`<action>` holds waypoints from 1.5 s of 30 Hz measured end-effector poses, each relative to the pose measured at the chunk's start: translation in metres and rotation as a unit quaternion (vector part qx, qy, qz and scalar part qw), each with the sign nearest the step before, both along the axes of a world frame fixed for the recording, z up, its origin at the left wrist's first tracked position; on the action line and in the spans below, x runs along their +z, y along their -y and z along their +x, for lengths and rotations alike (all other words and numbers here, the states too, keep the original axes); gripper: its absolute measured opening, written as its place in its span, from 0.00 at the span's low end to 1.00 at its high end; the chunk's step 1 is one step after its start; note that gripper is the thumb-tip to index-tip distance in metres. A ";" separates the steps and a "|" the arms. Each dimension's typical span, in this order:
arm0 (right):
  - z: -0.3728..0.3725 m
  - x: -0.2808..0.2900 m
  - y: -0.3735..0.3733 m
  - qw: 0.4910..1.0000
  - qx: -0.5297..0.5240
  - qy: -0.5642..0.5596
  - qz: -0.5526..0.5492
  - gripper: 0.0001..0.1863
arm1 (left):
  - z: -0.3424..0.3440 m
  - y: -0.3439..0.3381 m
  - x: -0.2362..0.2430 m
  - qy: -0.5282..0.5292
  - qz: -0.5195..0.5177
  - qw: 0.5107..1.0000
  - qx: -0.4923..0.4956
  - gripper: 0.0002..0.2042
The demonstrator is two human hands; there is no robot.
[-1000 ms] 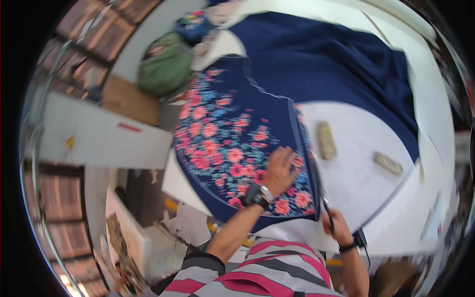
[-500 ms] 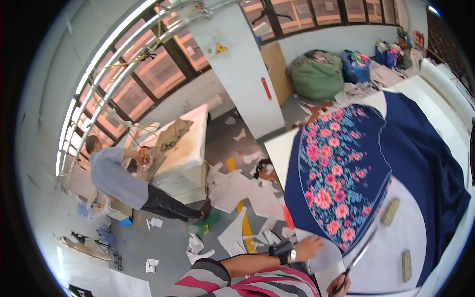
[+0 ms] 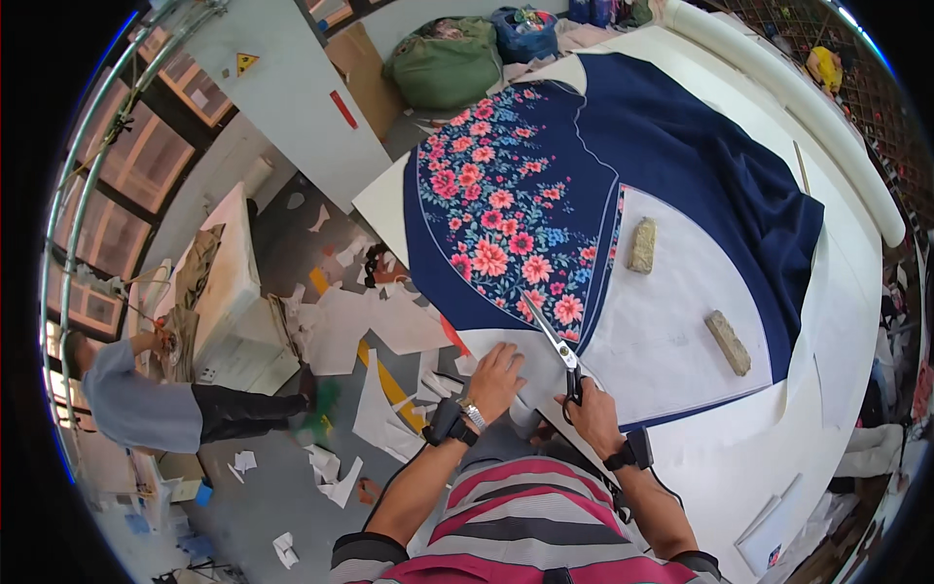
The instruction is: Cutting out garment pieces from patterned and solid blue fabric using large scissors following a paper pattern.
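My right hand (image 3: 592, 414) grips a pair of scissors (image 3: 572, 368) with black handles and long silver blades. Its blades point up and to the left, over the lower tip of the floral-printed part of the navy fabric (image 3: 496, 209). Whether they touch the fabric, I cannot tell. Beside the scissors, my left hand (image 3: 496, 383) has its fingers stretched out on white paper (image 3: 491, 341) at the near table edge, and holds nothing visible. To the right of the print lies a white curved pattern piece (image 3: 671, 321), with two stone-like weights (image 3: 642, 245) on it.
A long white roll (image 3: 788, 107) lies along the table's far right side. Paper scraps (image 3: 365, 326) litter the floor at left, where another person (image 3: 146, 389) works at a second table (image 3: 219, 282). A green bundle (image 3: 446, 63) sits beyond a pillar (image 3: 282, 97).
My view has swung right, bringing more of the table and both forearms into sight. The scissors in my right hand now reach over the print's lower tip; my left hand stays near the table edge.
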State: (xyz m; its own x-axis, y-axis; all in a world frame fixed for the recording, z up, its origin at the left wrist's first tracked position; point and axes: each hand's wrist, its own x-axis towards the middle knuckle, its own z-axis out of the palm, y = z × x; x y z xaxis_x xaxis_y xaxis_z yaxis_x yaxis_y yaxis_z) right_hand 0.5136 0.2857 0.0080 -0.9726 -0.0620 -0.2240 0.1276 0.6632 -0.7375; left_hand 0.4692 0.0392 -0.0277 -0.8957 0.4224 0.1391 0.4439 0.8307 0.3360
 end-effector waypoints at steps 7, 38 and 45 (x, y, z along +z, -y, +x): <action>-0.009 -0.036 0.014 0.989 -0.015 -0.062 0.137 0.23 | 0.011 0.006 -0.005 0.007 0.020 0.999 -0.023 0.26; 0.000 0.035 0.329 0.810 0.583 -0.057 0.040 0.22 | 0.422 0.326 -0.208 0.430 0.202 0.673 0.567 0.21; -0.051 0.015 0.392 0.702 0.708 -0.072 0.003 0.20 | 0.364 0.363 -0.167 0.316 0.284 0.623 0.657 0.21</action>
